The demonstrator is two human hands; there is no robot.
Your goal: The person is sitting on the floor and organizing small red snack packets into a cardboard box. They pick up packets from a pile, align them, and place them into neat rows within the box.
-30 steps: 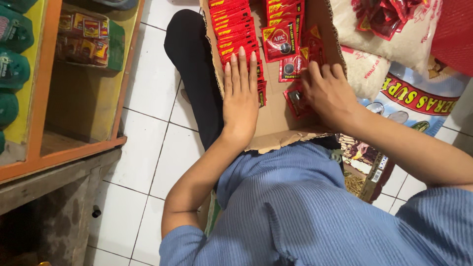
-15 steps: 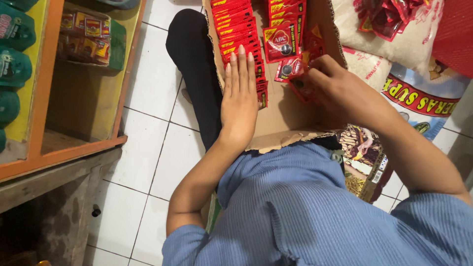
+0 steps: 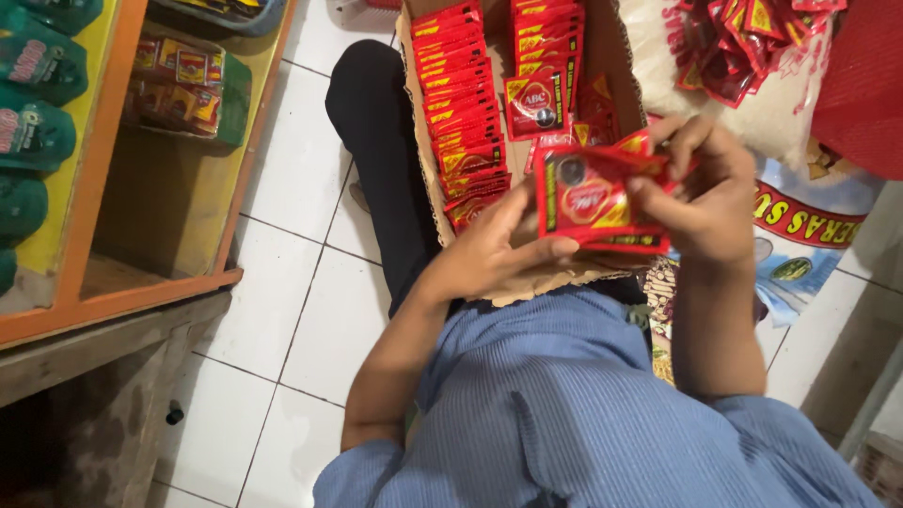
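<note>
A small stack of red sachets (image 3: 591,199) is held up over a cardboard box (image 3: 613,39) on my lap. My right hand (image 3: 701,193) grips the stack at its right side. My left hand (image 3: 489,249) holds the stack's left edge, thumb along the bottom. Inside the box stand two rows of the same red sachets (image 3: 461,103), packed upright, the left row reaching nearly to my left hand.
An orange and yellow wooden shelf (image 3: 141,292) at left carries green packets (image 3: 38,94) and boxed goods (image 3: 183,85). White floor tiles (image 3: 301,310) lie between shelf and my dark trouser leg (image 3: 381,141). Printed sacks (image 3: 809,226) and more red sachets (image 3: 743,47) sit at right.
My right hand has lifted sachets out of the box and raised them. My left hand has left the row in the box and come up to hold the stack's left edge.
</note>
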